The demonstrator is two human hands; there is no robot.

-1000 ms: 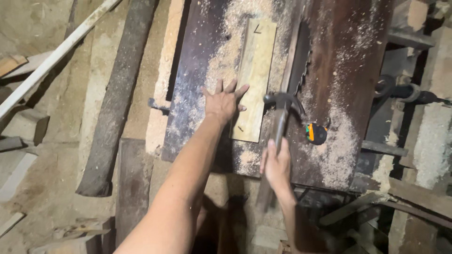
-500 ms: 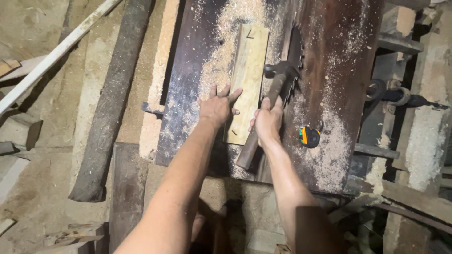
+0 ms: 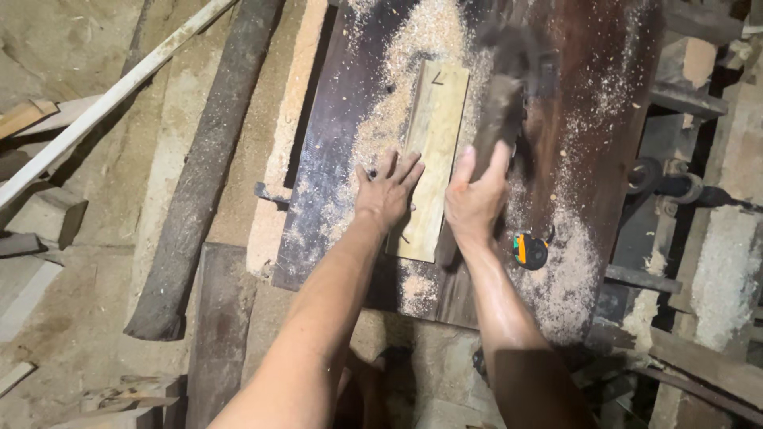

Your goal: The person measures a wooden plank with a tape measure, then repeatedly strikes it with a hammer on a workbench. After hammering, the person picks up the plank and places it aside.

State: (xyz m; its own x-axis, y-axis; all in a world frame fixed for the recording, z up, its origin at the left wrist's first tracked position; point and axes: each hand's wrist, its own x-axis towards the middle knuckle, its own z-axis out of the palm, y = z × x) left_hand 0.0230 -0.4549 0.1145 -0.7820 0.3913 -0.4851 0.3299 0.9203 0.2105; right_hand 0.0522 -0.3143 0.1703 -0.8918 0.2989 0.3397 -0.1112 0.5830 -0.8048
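flat and open, the left hand (image 3: 387, 193) presses the pale board (image 3: 433, 151) at six o'clock. the right hand (image 3: 475, 199) closes around what seems a blurred hammer handle (image 3: 497, 119), at the board's three o'clock.

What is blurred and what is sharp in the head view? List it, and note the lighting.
Head view: the dark tool head above the right hand is smeared by motion blur, its shape unreadable; the left hand, the pale rectangular wooden board and the small orange-and-black tape measure are sharp; light is soft and dim, without glare, darkest at the right edge.
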